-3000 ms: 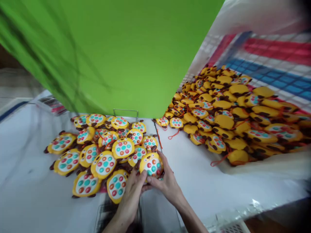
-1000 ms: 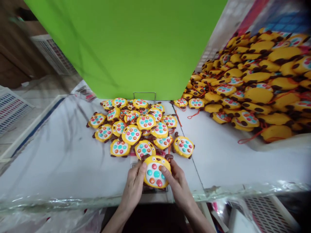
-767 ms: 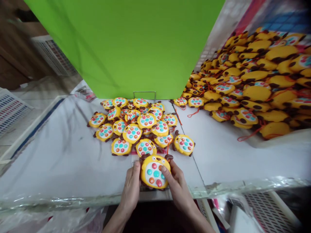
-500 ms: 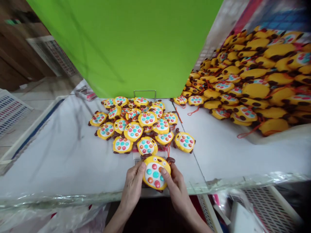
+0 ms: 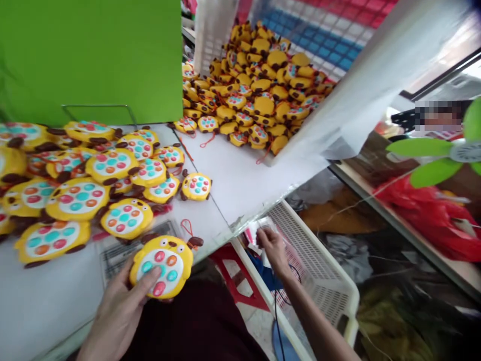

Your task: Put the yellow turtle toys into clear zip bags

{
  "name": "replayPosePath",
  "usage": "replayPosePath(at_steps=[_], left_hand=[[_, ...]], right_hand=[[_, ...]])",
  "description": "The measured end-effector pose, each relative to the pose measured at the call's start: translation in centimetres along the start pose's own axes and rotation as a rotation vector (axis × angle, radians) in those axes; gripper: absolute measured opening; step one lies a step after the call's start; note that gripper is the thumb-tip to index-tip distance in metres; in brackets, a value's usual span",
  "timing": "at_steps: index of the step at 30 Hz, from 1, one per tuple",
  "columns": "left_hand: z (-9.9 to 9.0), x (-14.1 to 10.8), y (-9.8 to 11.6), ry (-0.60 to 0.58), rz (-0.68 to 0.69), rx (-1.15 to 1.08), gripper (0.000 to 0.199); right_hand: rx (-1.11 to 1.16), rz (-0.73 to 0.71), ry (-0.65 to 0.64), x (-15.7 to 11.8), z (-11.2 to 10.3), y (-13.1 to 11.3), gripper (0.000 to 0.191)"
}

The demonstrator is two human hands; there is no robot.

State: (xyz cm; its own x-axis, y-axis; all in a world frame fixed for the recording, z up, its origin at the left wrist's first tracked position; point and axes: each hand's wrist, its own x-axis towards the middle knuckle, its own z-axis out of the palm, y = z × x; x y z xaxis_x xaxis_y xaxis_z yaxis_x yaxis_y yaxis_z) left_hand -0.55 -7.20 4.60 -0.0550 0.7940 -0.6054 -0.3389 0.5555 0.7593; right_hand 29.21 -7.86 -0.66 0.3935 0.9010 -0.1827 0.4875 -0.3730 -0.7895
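Note:
My left hand [image 5: 118, 311] grips a yellow animal-shaped pop-button toy [image 5: 180, 268] at its lower left edge, thumb across the coloured buttons. The toy has a white belly, brown ears and a red-orange cord loop, and faces up over the table's front edge. My right hand [image 5: 273, 248] is down at the right, over a white plastic basket [image 5: 315, 250] below the table. Its fingers are curled together at a clear plastic packet [image 5: 252, 235] with pink and white on it; what they pinch is hidden. Several similar toys [image 5: 78, 200] lie heaped beyond my left hand.
A green panel [image 5: 90, 55] stands behind the heap, with a wire stand at its foot. A large heap of the toys [image 5: 263, 85] fills a crate at the back. One toy [image 5: 197, 186] lies apart on the white table [image 5: 229, 175]. A green-bladed fan [image 5: 460, 150] is at right.
My right hand has let go of the toy and moved down right to the basket. The left hand keeps the toy. The view has turned right.

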Motion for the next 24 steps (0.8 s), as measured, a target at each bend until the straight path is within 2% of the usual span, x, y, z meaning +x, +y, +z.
replayPosePath(at_steps=[2,3,6,9,12,14,16,17,18,20,22,24], left_hand=[[0.8,-0.5,-0.1,-0.086,-0.066,-0.043,0.071],[1.1,-0.7,-0.2,-0.126,-0.089,-0.056,0.072],[1.8,-1.2,-0.7,-0.21,-0.105,-0.047,0.072],[1.9,-1.8,-0.8,-0.239,-0.027,0.066,0.064],[1.1,-2.5,-0.6,-0.206,0.062,0.148,0.058],[0.3,-2.8,-0.6,-0.168,0.073,0.167,0.06],[-0.6,-3.1,-0.8,-0.149,0.065,0.2,0.059],[-1.0,-3.2,-1.0,-0.152,0.059,0.22,0.057],[-1.4,-3.3,-1.1,-0.159,0.051,0.241,0.055],[-1.8,-3.6,-1.3,-0.185,0.035,0.295,0.05],[-2.1,-4.0,-1.4,-0.226,0.023,0.361,0.049],[-2.2,-4.3,-1.5,-0.268,0.038,0.431,0.046]], right_hand=[[-0.107,0.059,0.046,1.3,-1.8,4.3,0.028],[-0.154,0.079,0.042,1.8,-2.0,6.0,0.023],[-0.27,0.118,-0.024,2.7,-0.3,9.5,0.014],[-0.345,0.127,-0.11,3.1,2.1,10.4,0.01],[-0.38,0.112,-0.186,3.2,2.2,9.9,0.012],[-0.369,0.091,-0.225,2.8,0.9,8.5,0.015],[-0.296,0.046,-0.266,1.7,-0.7,5.9,0.024],[-0.155,0.0,-0.283,0.8,-1.2,3.9,0.026],[-0.032,-0.045,-0.37,-0.2,-1.3,1.7,0.027],[0.146,-0.147,-0.438,-2.4,-0.3,-3.3,0.021],[0.257,-0.289,-0.585,-4.3,2.4,-7.7,0.012],[0.289,-0.419,-0.774,-5.5,5.7,-10.6,0.004]])
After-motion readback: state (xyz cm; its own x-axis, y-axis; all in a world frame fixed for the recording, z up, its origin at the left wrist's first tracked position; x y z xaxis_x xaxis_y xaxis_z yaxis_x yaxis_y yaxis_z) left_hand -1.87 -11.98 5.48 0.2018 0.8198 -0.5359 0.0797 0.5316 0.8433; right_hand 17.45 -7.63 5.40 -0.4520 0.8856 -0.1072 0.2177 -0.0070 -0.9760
